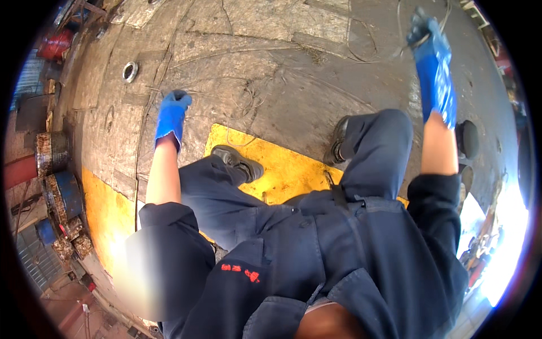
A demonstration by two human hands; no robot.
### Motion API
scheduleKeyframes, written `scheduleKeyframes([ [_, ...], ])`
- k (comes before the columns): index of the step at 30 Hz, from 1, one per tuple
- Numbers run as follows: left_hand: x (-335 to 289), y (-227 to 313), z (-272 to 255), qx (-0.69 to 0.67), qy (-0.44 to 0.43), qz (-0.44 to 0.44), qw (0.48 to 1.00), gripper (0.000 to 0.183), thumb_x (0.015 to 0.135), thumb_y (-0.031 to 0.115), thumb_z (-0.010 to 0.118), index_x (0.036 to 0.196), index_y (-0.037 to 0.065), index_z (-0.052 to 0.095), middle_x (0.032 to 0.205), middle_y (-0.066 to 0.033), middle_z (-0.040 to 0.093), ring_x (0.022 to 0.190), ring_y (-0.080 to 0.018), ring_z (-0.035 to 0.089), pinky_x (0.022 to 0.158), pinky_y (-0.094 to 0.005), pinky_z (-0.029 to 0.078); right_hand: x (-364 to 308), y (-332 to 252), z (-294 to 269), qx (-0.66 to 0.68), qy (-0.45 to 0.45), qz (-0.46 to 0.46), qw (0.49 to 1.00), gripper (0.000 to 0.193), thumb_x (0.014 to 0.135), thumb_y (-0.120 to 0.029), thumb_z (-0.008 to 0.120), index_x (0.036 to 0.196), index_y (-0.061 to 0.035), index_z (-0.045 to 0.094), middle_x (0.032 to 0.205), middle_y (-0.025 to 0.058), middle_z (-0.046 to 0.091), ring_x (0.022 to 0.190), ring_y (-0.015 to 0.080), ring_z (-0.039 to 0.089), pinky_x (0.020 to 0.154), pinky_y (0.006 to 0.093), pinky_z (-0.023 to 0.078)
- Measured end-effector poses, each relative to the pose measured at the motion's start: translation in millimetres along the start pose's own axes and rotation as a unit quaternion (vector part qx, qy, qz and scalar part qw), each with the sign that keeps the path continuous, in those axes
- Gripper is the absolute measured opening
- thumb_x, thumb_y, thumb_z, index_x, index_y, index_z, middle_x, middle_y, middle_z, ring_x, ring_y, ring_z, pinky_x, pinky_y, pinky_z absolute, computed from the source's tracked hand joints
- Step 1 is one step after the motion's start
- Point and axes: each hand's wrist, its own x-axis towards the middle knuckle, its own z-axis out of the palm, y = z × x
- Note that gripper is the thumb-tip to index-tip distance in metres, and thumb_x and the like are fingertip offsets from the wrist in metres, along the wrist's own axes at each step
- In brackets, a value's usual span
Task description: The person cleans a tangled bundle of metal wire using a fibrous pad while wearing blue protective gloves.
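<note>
My left hand (175,103), in a blue rubber glove, is closed, with a thin wire showing at both sides of its fist. Out at the upper right, my right hand (427,35), also gloved in blue, is raised and closed around thin wire that loops past its fingers. Motion softens this hand's outline a little. On the floor between my hands lies a loose tangle of thin wire (247,103). Whether it joins the wire in either hand I cannot make out.
My shoes rest by a yellow plate (276,179) on worn, stained floor boards (237,62). A metal ring (130,72) lies beyond my left hand. Along the left side stand several drum-like spools (52,153). Dark round objects (467,139) sit beside my right forearm.
</note>
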Motion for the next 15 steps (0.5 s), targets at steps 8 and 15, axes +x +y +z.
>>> scheduleKeyframes([
  [8, 113, -49, 112, 0.278, -0.067, 0.034, 0.958, 0.081, 0.075, 0.031, 0.087, 0.145, 0.008, 0.052, 0.127, -0.0228, 0.066, 0.120, -0.0386, 0.064, 0.102, -0.0442, 0.051, -65, 116, 33, -0.184, 0.008, 0.226, 0.957, 0.036, 0.105, -0.034, 0.058, 0.125, -0.0065, 0.069, 0.084, 0.0024, 0.068, 0.063, 0.0078, 0.051, 0.055, 0.0254, 0.041],
  [15, 186, -23, 221, 0.462, -0.154, -0.055, 0.872, 0.058, 0.087, 0.028, 0.072, 0.142, 0.022, 0.057, 0.141, -0.0135, 0.061, 0.127, -0.0320, 0.062, 0.100, -0.0509, 0.054, -54, 164, 45, -0.351, 0.013, 0.340, 0.872, 0.040, 0.105, -0.040, 0.058, 0.127, -0.0070, 0.067, 0.073, -0.0010, 0.061, 0.049, 0.0051, 0.045, 0.045, 0.0203, 0.034],
])
